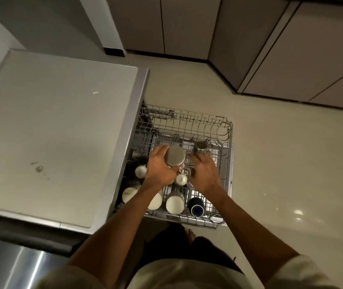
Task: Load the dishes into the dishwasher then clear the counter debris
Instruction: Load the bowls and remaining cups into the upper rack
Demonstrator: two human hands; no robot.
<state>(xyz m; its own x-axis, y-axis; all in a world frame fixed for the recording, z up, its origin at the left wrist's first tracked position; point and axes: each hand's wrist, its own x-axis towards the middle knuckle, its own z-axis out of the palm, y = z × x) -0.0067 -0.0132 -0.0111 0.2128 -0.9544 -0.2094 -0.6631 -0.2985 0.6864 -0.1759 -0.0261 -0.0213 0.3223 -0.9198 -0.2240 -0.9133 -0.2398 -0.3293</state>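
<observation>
The dishwasher's wire rack [226, 130] is pulled out over the floor to the right of the counter. My left hand [158, 170] grips an upside-down steel tumbler [175, 155] in the middle of the rack. Just to its right, my right hand [205, 174] reaches down into the rack; what its fingers touch is hidden. A smaller steel cup [200, 147] stands beyond it. Upturned white cups [174, 203] and a dark blue mug [196, 206] fill the near row, and a small white cup [181, 179] sits between my hands.
The pale countertop [58, 126] on the left carries a small stain or crumb [39, 169] and a light fleck [95, 92]. Cabinet doors [303, 55] line the far side and right. Glossy floor [281, 163] lies to the rack's right. A steel surface [26, 268] sits at bottom left.
</observation>
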